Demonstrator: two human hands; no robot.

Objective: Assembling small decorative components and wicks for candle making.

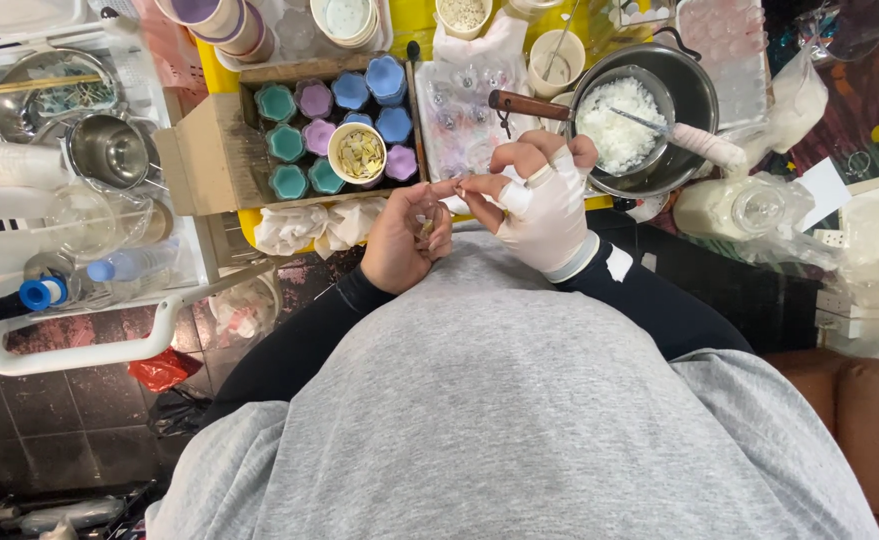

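My left hand is curled around a small clear glass jar held just above my grey sweatshirt. My right hand, in a white fingerless glove, pinches a thin pin-like stick whose tip reaches the jar's mouth. Straight ahead lies a cardboard box packed with teal, purple and blue flower-shaped moulds, and a white cup of pale flakes rests on them.
A metal pot holds a strainer of white wax flakes with a wooden handle. Left, a white rack carries steel bowls, a jug and a bottle. Plastic bags and a glass jar lie right. Tiled floor below.
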